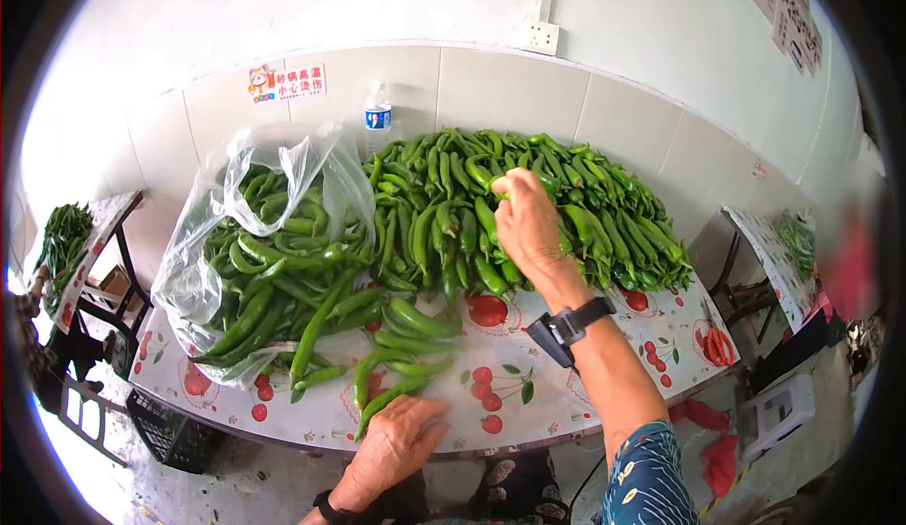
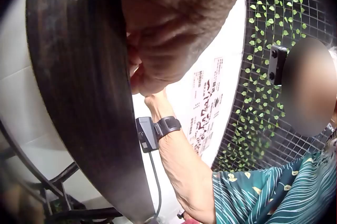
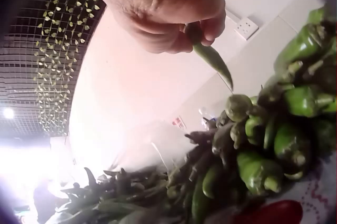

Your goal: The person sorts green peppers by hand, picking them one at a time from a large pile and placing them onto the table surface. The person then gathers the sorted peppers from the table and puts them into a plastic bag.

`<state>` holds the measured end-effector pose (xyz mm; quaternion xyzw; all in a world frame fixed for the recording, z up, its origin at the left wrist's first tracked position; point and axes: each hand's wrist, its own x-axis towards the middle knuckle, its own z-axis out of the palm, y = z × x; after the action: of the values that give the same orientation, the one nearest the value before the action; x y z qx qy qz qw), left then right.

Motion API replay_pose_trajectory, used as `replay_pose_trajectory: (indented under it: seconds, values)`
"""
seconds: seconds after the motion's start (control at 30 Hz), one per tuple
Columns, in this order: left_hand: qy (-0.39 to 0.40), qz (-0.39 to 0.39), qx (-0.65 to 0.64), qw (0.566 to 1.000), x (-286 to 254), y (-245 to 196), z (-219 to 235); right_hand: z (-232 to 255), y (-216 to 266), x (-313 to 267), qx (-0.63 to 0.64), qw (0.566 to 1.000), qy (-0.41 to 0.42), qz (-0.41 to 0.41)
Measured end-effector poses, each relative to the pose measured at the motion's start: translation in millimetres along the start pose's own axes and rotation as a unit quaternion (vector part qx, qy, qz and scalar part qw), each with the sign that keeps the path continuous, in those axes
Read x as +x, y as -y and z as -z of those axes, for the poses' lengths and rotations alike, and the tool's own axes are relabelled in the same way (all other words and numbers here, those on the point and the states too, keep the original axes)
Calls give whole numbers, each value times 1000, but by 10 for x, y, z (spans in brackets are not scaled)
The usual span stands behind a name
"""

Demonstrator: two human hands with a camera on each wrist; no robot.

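My right hand (image 1: pixel 530 228) is raised over the front of a large pile of green chili peppers (image 1: pixel 604 233). It pinches one green chili pepper (image 3: pixel 215 65), whose pointed end sticks out below the fingers in the right wrist view. My left hand (image 1: pixel 396 438) rests at the table's front edge with fingers loosely bent, right beside several loose peppers (image 1: pixel 392 393). In the left wrist view the left hand (image 2: pixel 168 29) lies close against the dark table edge (image 2: pixel 79 97). Left of the pile, a clear plastic bag (image 1: pixel 189 270) lies open, with peppers (image 1: pixel 274 289) in and spilling out of it.
The table (image 1: pixel 538 421) has a cherry-patterned cover. Behind the peppers stands a water bottle (image 1: pixel 377 119) against the tiled wall. Red peppers (image 1: pixel 719 347) lie at the right edge. A white stool (image 1: pixel 781 416) and a black crate (image 1: pixel 170 431) stand on the floor.
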<state>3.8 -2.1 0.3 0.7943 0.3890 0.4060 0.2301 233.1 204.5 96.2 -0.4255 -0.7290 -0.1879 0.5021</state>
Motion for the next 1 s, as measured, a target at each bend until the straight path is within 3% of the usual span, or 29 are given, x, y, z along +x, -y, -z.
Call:
replay_pose_trajectory:
  seconds: [0.1, 0.17, 0.23, 0.37, 0.4, 0.63, 0.7, 0.77, 0.87, 0.97, 1.0]
  values:
    - [3, 0, 6, 1000, 6, -3, 14, -231, 34, -102, 9, 998, 38, 54]
    - [3, -3, 10, 1000, 11, -13, 9, -363, 103, -204, -13, 990, 132, 55]
    - [3, -2, 7, 1000, 9, -9, 3, -454, 170, -229, -6, 987, 146, 73]
    - [-1, -4, 1, 1000, 18, -28, 2, -443, 67, -164, 24, 983, 170, 62]
    - [-1, -5, 3, 1000, 15, -23, 5, -412, 40, -137, 22, 975, 214, 48]
    - [-14, -26, 21, 999, 21, 41, -12, -71, 134, -125, 53, 993, 106, 1]
    - [-17, -22, 15, 999, -12, 25, -24, 18, 279, -175, 128, 986, 105, -27]
    - [-12, -16, 11, 1000, 12, 1, 3, 129, 487, -232, 121, 963, 238, -50]
    - [-14, -15, 12, 1000, 8, -2, 0, 40, 724, -441, 112, 918, 380, -22]
    - [-21, -27, 18, 999, 25, 13, -23, -136, 919, -669, -19, 906, 420, 42]
    - [-25, -31, 22, 999, 21, 23, -28, -130, 913, -635, -15, 900, 434, 27]
